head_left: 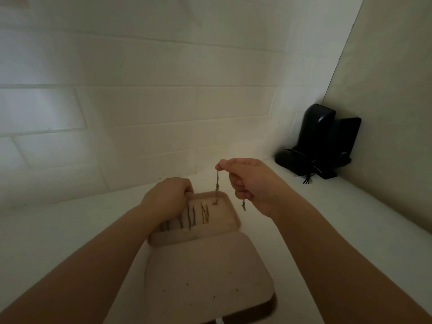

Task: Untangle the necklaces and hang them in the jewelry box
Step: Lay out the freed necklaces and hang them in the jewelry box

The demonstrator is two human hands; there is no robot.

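An open beige jewelry box (229,220) lies on the white counter, its far half tilted up toward me. Several chains (187,218) hang in rows inside that half, dark ones at the left and gold ones (205,213) further right. My left hand (168,197) grips the far half's upper left edge. My right hand (252,183) pinches a thin gold necklace (217,183) that dangles over the box's upper right corner. The necklace's other end (243,205) hangs below my right fingers. The near half (205,277) is flat, with small holes.
A black device on a stand (320,141) with thin cords sits in the back right corner. White tiled wall (140,101) runs behind the counter, and a plain side wall (385,90) closes the right. The scene is dim.
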